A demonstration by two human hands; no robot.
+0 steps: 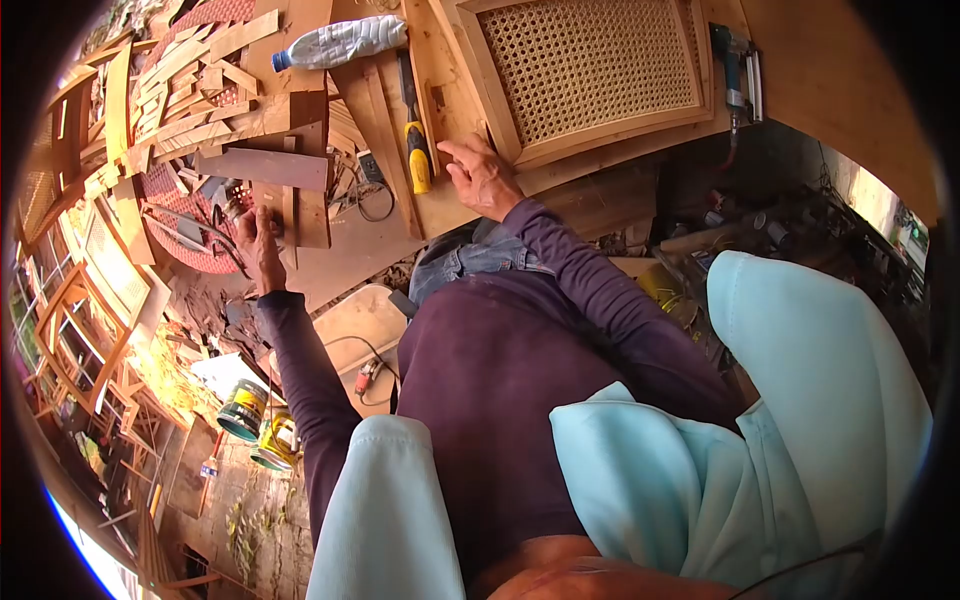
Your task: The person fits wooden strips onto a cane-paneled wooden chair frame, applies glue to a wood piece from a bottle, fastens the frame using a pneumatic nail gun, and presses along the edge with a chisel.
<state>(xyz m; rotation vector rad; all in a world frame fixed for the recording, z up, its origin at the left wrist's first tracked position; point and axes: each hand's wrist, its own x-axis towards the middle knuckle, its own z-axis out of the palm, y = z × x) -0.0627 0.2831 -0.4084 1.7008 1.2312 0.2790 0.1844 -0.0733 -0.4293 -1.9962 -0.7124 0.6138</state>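
Note:
My right hand [483,180] rests at the near edge of the wooden bench, by the corner of a cane-webbed wooden frame [590,75]. Its fingers are apart and nothing shows in them. Just left of it lies a chisel with a yellow and black handle [416,155]. Out to the left, my left hand [262,250] has its fingers curled beside a dark metal tool [195,232] with long thin arms. What those fingers hold, if anything, I cannot make out. A flat grey-brown blade or strip [265,168] lies beyond that hand.
A crumpled plastic bottle [345,42] and a teal air nailer [733,80] lie on the bench. Wood offcuts [205,90] pile up at the upper left. Paint cans [243,408], a red-bodied power tool [368,374] and chair frames [75,330] stand lower left.

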